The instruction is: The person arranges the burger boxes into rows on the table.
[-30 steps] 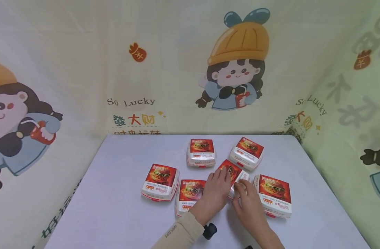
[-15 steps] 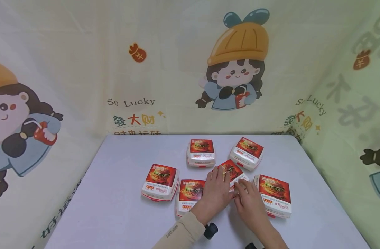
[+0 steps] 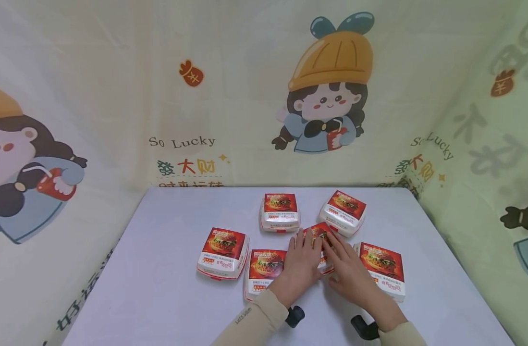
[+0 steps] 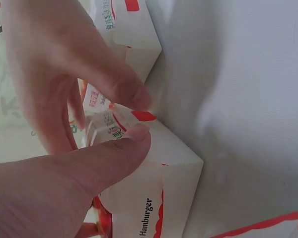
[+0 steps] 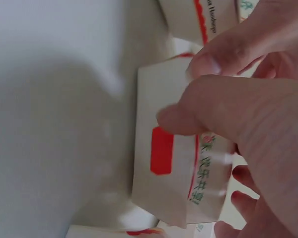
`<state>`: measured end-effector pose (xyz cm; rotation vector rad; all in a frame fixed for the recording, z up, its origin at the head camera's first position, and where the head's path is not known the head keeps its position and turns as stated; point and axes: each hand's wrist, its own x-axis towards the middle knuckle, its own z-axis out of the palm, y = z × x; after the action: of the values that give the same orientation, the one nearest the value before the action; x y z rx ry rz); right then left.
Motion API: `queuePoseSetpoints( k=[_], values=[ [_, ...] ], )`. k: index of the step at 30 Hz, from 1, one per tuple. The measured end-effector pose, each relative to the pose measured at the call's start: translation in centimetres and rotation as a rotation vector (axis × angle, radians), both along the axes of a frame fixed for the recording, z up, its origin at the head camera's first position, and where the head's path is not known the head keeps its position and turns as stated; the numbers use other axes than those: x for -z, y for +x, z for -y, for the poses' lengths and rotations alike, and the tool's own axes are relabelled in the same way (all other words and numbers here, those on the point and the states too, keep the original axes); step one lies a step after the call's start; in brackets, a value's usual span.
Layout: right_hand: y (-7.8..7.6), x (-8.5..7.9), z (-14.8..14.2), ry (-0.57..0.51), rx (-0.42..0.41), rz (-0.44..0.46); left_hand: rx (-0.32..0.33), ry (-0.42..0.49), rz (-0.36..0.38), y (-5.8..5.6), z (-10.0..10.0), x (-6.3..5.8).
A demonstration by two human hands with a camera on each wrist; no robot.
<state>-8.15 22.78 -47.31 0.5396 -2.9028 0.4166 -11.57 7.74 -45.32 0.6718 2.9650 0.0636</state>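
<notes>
In the head view both hands meet on a white-and-red hamburger box (image 3: 326, 267) with a burger picture on its lid. My left hand (image 3: 300, 266) lays its fingers over the lid's left side. Its thumb (image 4: 124, 156) touches the front face in the left wrist view. From the right, my right hand (image 3: 348, 271) reaches over the same lid, its thumb (image 5: 181, 119) against the front face just beside the red tab (image 5: 161, 151). Together the hands hide much of the lid. The box appears to be closed.
More hamburger boxes surround it on the white table (image 3: 160, 307): one far left (image 3: 223, 252), one partly under the left forearm (image 3: 264, 271), two behind (image 3: 280, 211) and one at right (image 3: 381, 269). Printed cloth (image 3: 246, 96) hangs behind the table.
The held box has turned, and its front now faces the person more squarely. My right hand has shifted from the box's near corner onto its lid. The left hand has moved only slightly.
</notes>
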Motion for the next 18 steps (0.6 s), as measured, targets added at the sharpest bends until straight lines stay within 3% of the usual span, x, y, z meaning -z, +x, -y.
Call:
queuePoseSetpoints(
  k=[7,18],
  values=[
    [-0.9,0.5,-0.2,0.029,-0.049,-0.040,0.023,-0.012,0.027,-0.2,0.2,0.1],
    [-1.1,1.2,0.0,0.018,-0.046,-0.083,0.017,-0.002,-0.045,0.2,0.5,0.8]
  ],
)
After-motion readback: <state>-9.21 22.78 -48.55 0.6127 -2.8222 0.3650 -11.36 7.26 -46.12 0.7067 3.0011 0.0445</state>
